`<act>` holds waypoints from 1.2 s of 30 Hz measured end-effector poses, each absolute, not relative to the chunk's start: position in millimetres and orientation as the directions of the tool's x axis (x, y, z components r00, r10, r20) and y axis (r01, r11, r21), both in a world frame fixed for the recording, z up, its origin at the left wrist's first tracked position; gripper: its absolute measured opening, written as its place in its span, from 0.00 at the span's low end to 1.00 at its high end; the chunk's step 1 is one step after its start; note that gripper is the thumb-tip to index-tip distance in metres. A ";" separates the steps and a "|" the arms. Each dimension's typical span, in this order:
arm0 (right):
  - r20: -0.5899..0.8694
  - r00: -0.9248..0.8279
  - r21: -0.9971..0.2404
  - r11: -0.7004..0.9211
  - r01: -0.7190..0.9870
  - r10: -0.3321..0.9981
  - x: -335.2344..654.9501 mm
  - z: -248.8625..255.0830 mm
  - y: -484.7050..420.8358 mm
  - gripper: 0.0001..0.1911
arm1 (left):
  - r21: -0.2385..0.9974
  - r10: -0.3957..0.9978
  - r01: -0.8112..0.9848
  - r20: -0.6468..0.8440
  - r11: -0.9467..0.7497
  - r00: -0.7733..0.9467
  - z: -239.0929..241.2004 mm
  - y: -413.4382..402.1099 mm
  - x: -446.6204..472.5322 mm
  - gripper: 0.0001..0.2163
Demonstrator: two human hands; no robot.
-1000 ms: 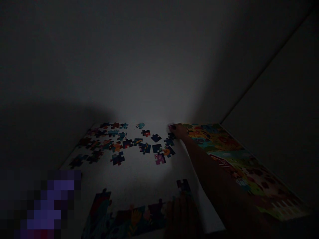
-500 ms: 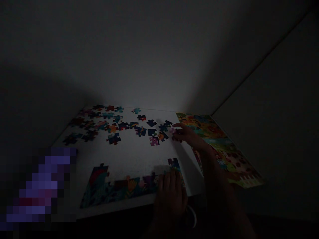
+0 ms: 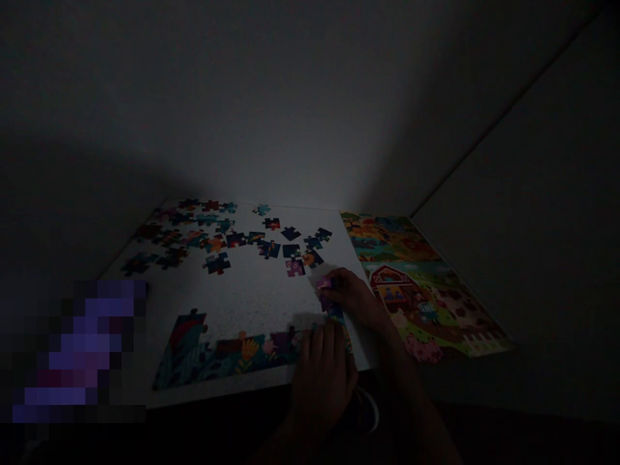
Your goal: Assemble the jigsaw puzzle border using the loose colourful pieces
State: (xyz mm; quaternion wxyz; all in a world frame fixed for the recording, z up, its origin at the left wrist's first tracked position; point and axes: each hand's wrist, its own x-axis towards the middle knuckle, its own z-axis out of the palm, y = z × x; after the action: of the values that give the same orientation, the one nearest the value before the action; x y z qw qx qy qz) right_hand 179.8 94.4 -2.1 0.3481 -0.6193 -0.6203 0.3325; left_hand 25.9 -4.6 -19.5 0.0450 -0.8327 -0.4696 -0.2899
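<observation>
Between the fingertips of my right hand (image 3: 352, 296) is a purple puzzle piece (image 3: 324, 287), held just above the upper right end of the joined puzzle section (image 3: 227, 355). My left hand (image 3: 322, 355) lies flat, fingers stretched, on the right part of that section and hides some of it. The section runs along the near edge of the white board (image 3: 252, 300), with a taller corner at its left. Farther back lie loose pieces, among them a pink piece with eye-like rings (image 3: 294, 268) and an orange-marked piece (image 3: 312, 258).
Several more loose pieces (image 3: 194, 236) crowd the board's far left. To the right lie two finished-looking pictures, a jungle scene (image 3: 392, 239) and a farm scene (image 3: 436, 310). A wall (image 3: 290, 129) rises behind the board. A pixelated purple patch covers the lower left. The light is dim.
My right hand has come nearer with the purple puzzle piece, from beside the loose pieces to the joined section. My left hand stays on the section. The view has shifted slightly.
</observation>
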 end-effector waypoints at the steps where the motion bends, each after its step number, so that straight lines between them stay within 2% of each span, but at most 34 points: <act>1: 0.040 0.028 -0.814 0.017 0.581 0.999 181.5 -3.8 93.2 0.17 | 0.196 0.754 0.808 0.527 -0.556 0.391 -19.7 -4.8 26.0 0.17; 9: 0.155 -0.021 -0.664 0.119 0.738 0.988 186.7 -9.0 95.5 0.13 | 0.191 0.750 0.801 0.522 -0.567 0.406 -19.9 -3.4 25.5 0.18; 12: 0.181 -0.052 -0.663 0.161 0.731 0.982 185.7 -8.4 95.9 0.13 | 0.191 0.752 0.803 0.521 -0.564 0.404 -20.1 -3.3 25.0 0.18; 14: 0.182 -0.052 -0.687 0.164 0.708 0.982 186.4 -6.8 97.4 0.07 | 0.197 0.757 0.805 0.518 -0.559 0.399 -20.0 -3.5 25.0 0.18; 19: 0.079 0.072 -0.711 0.006 0.703 0.994 197.8 7.6 115.5 0.10 | 0.192 0.757 0.806 0.513 -0.560 0.404 -18.0 -4.0 25.3 0.18; 22: 0.067 0.067 -0.673 -0.005 0.739 0.996 205.8 18.7 144.2 0.09 | 0.187 0.763 0.806 0.495 -0.561 0.416 -18.5 -3.4 24.7 0.18; 24: 0.086 0.098 -0.666 -0.016 0.746 0.991 206.4 22.1 170.8 0.08 | 0.179 0.753 0.804 0.508 -0.567 0.418 -21.7 -2.9 24.4 0.18; 29: 0.214 0.334 -0.697 -0.097 0.711 0.918 192.1 11.7 231.0 0.13 | 0.155 0.685 0.803 0.629 -0.575 0.368 -42.2 -0.4 30.0 0.16; 33: 0.268 0.371 -0.706 -0.081 0.704 0.889 187.8 -7.7 247.9 0.17 | 0.207 0.642 0.802 0.720 -0.560 0.262 -60.4 2.5 35.6 0.16; 36: 0.263 0.345 -0.706 -0.064 0.706 0.901 193.5 -19.3 249.5 0.16 | 0.157 0.638 0.802 0.699 -0.576 0.322 -64.2 2.9 33.5 0.15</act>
State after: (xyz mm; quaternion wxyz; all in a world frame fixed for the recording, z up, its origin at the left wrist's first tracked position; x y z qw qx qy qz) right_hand 193.5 249.5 -19.3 0.3947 -0.7188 -0.5588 0.1237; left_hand 33.5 2.9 -64.2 0.1099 -0.8055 -0.4471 -0.3731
